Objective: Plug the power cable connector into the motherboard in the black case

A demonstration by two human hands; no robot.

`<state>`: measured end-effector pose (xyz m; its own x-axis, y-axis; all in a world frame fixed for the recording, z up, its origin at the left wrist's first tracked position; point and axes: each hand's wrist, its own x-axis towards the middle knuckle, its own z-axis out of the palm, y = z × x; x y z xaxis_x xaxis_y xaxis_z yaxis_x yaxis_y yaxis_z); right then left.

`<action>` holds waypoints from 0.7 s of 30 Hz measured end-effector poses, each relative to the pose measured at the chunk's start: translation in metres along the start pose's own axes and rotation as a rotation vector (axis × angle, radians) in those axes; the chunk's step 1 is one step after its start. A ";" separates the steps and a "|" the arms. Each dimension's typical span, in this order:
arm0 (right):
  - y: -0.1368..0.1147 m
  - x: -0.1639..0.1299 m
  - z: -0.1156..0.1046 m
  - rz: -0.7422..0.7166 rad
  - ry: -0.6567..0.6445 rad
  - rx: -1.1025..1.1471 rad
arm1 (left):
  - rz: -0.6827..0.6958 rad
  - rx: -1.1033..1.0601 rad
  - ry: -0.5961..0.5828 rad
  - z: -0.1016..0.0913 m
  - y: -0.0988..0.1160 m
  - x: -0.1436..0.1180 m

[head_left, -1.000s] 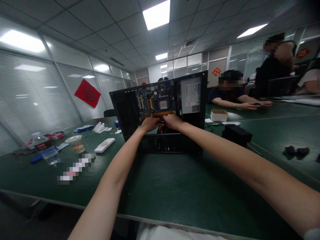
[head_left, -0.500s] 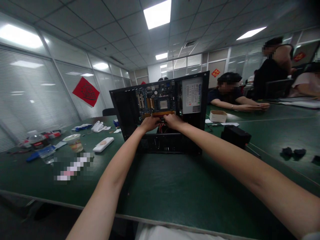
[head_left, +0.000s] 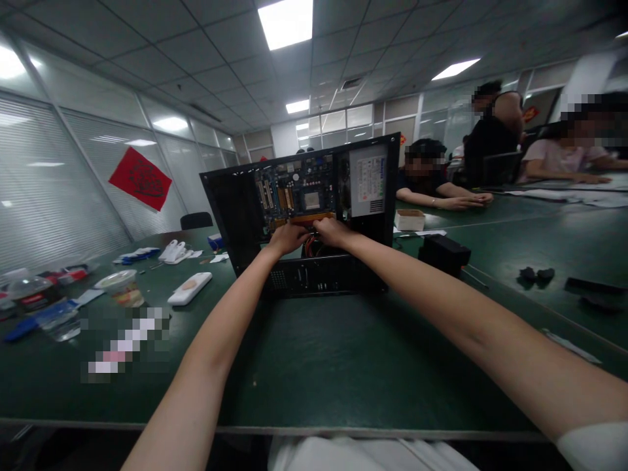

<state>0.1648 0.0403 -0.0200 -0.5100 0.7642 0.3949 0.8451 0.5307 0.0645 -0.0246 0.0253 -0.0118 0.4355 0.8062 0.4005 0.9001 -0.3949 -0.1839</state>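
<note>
A black computer case stands open on the table in front of me. Inside it are a motherboard, with a square silver processor, and a silver power supply at the upper right. My left hand reaches in at the board's lower edge, fingers bent together. Close beside it, my right hand is closed at the same edge, by orange-red memory slots. Whatever the fingertips grip is too small or hidden. Red cables hang just below the hands.
On the left are a white power bank, a plastic cup and a bottle. To the right lie a black box-shaped part, a small carton and small black pieces. A person's forearms rest across the table.
My view has turned slightly right, so the case and table items sit further left in the picture. Both hands stay at the motherboard's lower edge, with little visible movement.
</note>
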 end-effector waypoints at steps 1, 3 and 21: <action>0.000 0.000 0.000 0.004 -0.001 0.003 | -0.013 -0.017 0.006 0.000 0.000 0.001; -0.001 -0.002 -0.001 0.012 0.004 0.008 | -0.043 -0.043 0.012 -0.001 0.000 0.002; -0.002 -0.021 -0.007 0.125 0.031 0.000 | -0.077 -0.132 0.001 -0.003 0.011 0.006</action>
<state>0.1743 0.0207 -0.0221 -0.3953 0.8126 0.4284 0.9018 0.4319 0.0128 -0.0122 0.0242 -0.0086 0.3654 0.8357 0.4101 0.9216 -0.3866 -0.0333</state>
